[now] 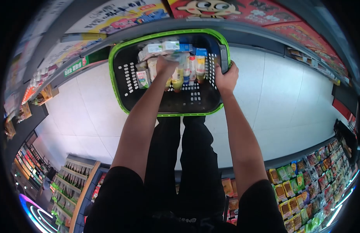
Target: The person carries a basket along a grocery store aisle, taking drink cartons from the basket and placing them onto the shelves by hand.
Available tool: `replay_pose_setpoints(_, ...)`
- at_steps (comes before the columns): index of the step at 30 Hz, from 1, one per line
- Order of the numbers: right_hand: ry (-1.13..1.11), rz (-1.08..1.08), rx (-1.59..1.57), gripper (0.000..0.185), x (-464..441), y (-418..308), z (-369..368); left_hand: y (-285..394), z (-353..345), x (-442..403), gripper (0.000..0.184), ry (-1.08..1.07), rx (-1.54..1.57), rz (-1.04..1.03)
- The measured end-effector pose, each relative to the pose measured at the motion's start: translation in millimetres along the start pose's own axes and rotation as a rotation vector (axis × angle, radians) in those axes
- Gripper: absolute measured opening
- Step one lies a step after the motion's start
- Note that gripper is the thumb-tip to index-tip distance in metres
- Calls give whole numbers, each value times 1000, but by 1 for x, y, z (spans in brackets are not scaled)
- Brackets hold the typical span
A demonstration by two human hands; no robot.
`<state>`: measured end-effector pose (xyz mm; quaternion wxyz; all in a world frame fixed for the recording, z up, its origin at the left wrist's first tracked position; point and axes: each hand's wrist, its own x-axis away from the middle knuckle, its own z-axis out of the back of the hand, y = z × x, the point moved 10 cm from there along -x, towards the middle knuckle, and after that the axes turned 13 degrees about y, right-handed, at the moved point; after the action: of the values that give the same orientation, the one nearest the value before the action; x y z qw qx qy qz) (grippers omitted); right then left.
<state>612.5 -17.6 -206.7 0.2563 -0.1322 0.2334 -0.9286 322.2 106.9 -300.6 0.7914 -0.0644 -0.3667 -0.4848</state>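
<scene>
A black shopping basket [205,105] with a bright green rim is held out in front of my legs. My right hand [226,76] grips its right side by the black folded handle [224,58]. Inside the basket, my left hand [167,66] is closed on a pale, see-through item [180,58], too smeared by motion to name. Around that hand lie several bottles, among them a yellow one with a blue end [201,64]. White cartons [154,48] lie along the far side, and a small white pack [142,79] is at the left.
Shelving with colourful printed panels [211,8] runs close beyond the basket. Pale floor tiles [261,85] stretch to both sides. Behind me at the lower right is a rack of packaged snacks [304,186]; another display rack [73,178] stands at the lower left.
</scene>
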Motion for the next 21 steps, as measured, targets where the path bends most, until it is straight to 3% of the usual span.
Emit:
replay_pose_setpoints(2,-20,17,-6,71,1,4,-7,19,28,33,71,-159,275,-153)
replay_pose_setpoints(4,17,28,226,79,2,4,-2,19,49,54,60,-165,600,-363)
replay_pose_setpoints(6,19,30,321,82,7,-6,4,1,64,71,62,-352,753,-250)
replay_pose_setpoints(7,55,100,296,80,9,-22,10,-1,89,81,64,-262,505,-398)
replay_pose_setpoints(9,33,212,208,68,12,-60,24,-1,120,104,68,-342,496,-467)
replay_pose_setpoints(10,-191,181,62,57,22,-77,20,-5,131,118,71,-457,525,-338)
replay_pose_setpoints(11,-306,142,-430,47,35,-102,19,3,147,128,72,-420,500,-472)
replay_pose_setpoints(12,-734,-117,-379,37,65,-118,15,9,161,142,73,-469,563,-535)
replay_pose_setpoints(13,-1007,-336,-512,45,98,-129,12,9,172,152,72,-537,576,-443)
replay_pose_setpoints(14,-1139,-709,-649,55,140,-103,-11,19,190,166,69,-569,643,-442)
replay_pose_setpoints(17,-1461,-861,-860,71,197,-178,51,50,240,207,63,-619,560,-619)
replay_pose_setpoints(21,-1770,-742,-1029,75,254,-230,115,63,276,260,57,-753,461,-717)
